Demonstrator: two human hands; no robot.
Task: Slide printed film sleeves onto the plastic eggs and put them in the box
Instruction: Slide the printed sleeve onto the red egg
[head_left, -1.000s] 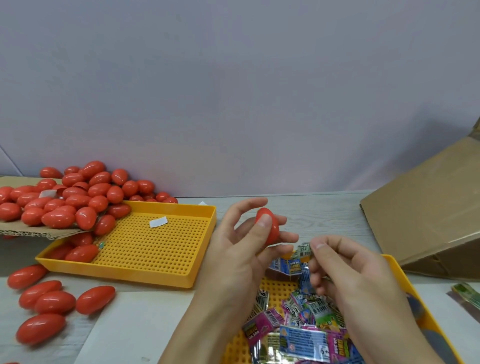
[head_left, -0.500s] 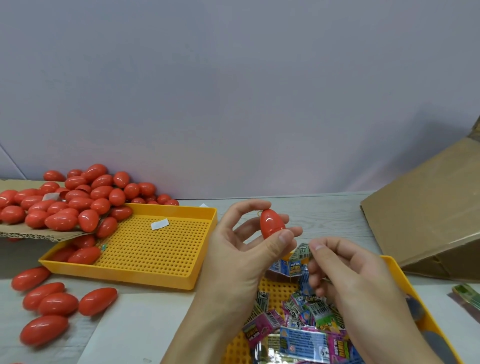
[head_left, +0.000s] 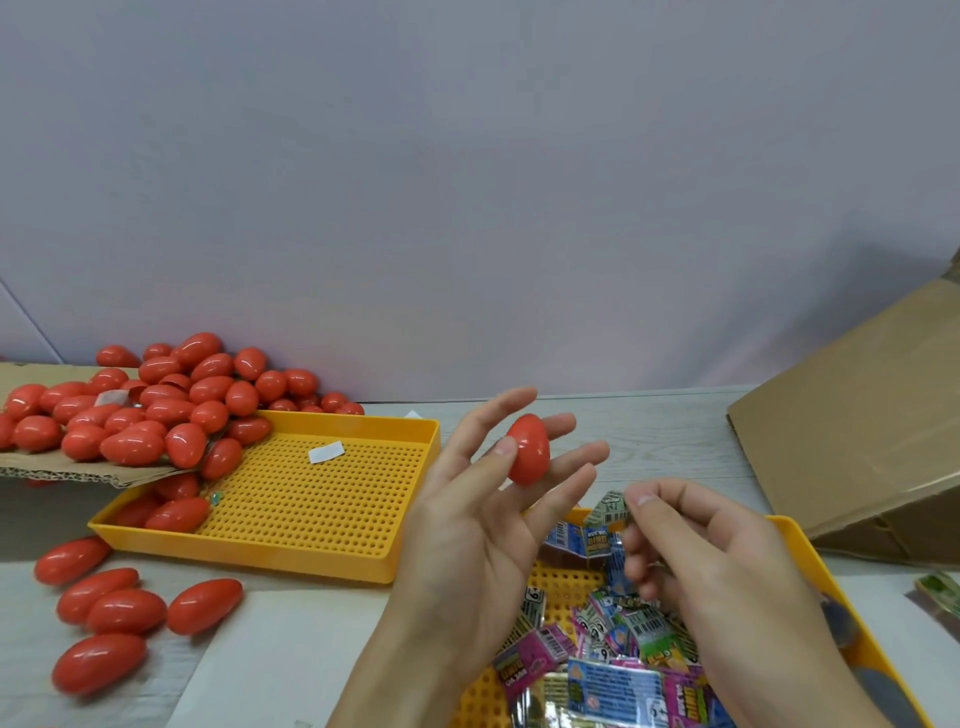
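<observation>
My left hand (head_left: 467, 525) has spread its fingers since before, thumb pinning the egg (head_left: 529, 450). My right hand (head_left: 711, 556) pinches a sleeve (head_left: 610, 506); "DINO" reads on another sleeve (head_left: 597, 541).

A heap of plastic eggs (head_left: 156, 400) lies on a cardboard sheet (head_left: 67, 470) at the far left, overlapping a perforated tray (head_left: 322, 499). Loose eggs (head_left: 124, 608) lie before it on the tabletop (head_left: 675, 441). A second tray (head_left: 795, 540) of film sleeves (head_left: 613, 675) sits nearer, right; a cardboard box (head_left: 857, 426) stands behind it.

A packing workbench — heaped red eggs (head_left: 156, 410), perforated trays (head_left: 322, 499), cardboard box (head_left: 857, 431).
</observation>
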